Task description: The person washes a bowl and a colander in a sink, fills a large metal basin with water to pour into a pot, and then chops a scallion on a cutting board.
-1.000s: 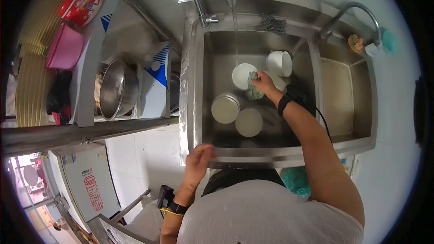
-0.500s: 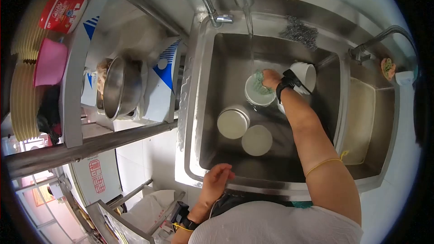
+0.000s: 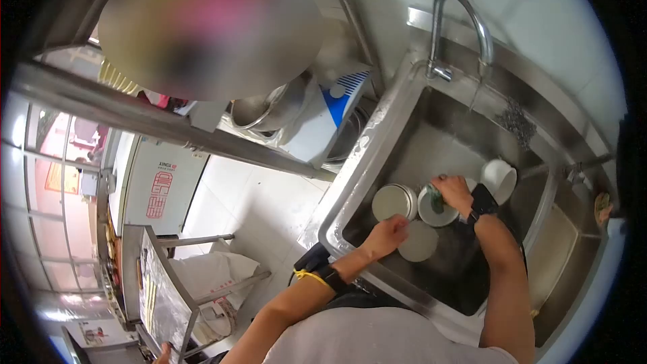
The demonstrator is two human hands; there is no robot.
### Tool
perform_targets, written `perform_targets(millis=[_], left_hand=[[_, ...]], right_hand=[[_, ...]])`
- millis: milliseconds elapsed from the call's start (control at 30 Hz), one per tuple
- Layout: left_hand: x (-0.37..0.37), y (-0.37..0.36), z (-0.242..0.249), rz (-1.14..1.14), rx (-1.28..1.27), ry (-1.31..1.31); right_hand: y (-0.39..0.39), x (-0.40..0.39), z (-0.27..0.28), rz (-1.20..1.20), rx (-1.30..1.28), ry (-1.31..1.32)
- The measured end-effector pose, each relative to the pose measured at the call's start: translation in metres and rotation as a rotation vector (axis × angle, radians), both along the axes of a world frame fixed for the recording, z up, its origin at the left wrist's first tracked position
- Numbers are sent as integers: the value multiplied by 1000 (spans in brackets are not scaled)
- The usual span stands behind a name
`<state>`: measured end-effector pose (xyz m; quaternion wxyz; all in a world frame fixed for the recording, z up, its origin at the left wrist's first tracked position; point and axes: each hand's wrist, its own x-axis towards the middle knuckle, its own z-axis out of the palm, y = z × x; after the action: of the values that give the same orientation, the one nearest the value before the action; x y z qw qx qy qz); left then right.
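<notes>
My right hand (image 3: 455, 195) is closed around a green scrubbing cloth (image 3: 436, 197), pressed inside a white bowl (image 3: 443, 216) in the sink. My left hand (image 3: 387, 237) reaches over the sink's front edge, fingers curled in, with nothing visible in them. Close beside it stands a stack of white bowls (image 3: 391, 203). A round white dish (image 3: 418, 241) lies just to its right. Another white bowl (image 3: 499, 180) sits tilted against the sink's far right side, and a further white piece is partly hidden behind my right hand.
Thin water runs from the curved faucet (image 3: 465, 0) into the steel sink (image 3: 404, 135). A steel-wool scrubber (image 3: 516, 123) lies on the back ledge. Left are a metal rail (image 3: 222, 141), a steel pot (image 3: 269, 111) and a metal cart (image 3: 162, 296). Part of another person's hand (image 3: 164, 354) shows at bottom left.
The view has swung left and tilted. My left hand has moved forward over the sink to the stacked bowls, its fingers curling. My right hand still works the cloth in the bowl.
</notes>
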<state>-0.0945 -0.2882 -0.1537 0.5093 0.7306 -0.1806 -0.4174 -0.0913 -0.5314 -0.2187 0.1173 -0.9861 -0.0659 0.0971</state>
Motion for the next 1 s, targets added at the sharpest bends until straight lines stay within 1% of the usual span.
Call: perform_targets(millis=[67,100,133,167,200,233,267,300,333,400,433,500,533,600,633,667,700,733,767,800,833,867,900,933,967,1000], left_hand=[[6,-16,7,82,171,-75],[2,-23,-16,98,164,-85],[-5,-28,-58,164,100,-115],[-4,-30,-79,231,35,-146],[-3,-35,-61,224,86,-156],[-4,-39,-50,241,82,-170],[-5,-44,-40,206,133,-131],[-5,-47,-34,168,184,-93],[-4,-48,-30,177,183,-105],[-5,-54,-20,132,49,139],[-6,-56,-14,123,44,142],[-5,-55,-3,100,111,-8],[-3,-53,-14,82,105,5],[-11,-54,-47,142,154,-241],[-9,-53,-34,224,89,-280],[-6,-51,-34,262,-71,-216],[-3,-51,-40,282,-35,-96],[0,-54,-18,322,-79,-73],[4,-57,4,373,-118,-57],[6,-58,-10,383,-150,-95],[7,-60,-23,398,-186,-147],[4,-61,-21,384,-191,-135],[4,-62,-16,431,-240,-127],[2,-63,-13,482,-288,-124],[2,-61,-12,477,-287,-125],[1,-59,-7,470,-334,-38]], right_hand=[[3,-10,21,51,12,-48],[5,-13,28,44,23,-14],[6,-17,35,37,33,18],[8,-21,43,53,26,4],[11,-24,52,64,50,-1],[15,-28,60,75,78,-4],[20,-32,70,90,76,-19],[24,-36,81,103,95,-62],[27,-37,91,112,114,-103],[34,-36,114,121,136,-165],[36,-38,121,123,157,-215],[35,-37,121,80,145,-212],[33,-35,120,48,136,-212],[34,-37,111,-100,162,-244],[34,-41,103,-257,204,-260],[34,-44,92,-415,237,-278],[34,-49,78,-597,403,-288],[36,-53,62,-775,565,-312],[40,-54,46,-984,986,-195],[51,-55,32,-1174,1421,-86],[67,-54,22,-1344,1669,-136],[79,-50,18,-1496,1928,-199],[83,-48,24,-1505,1924,-211],[86,-47,37,-1551,1999,-163],[88,-46,50,-1597,2075,-108],[84,-47,61,-1603,1705,-114]])
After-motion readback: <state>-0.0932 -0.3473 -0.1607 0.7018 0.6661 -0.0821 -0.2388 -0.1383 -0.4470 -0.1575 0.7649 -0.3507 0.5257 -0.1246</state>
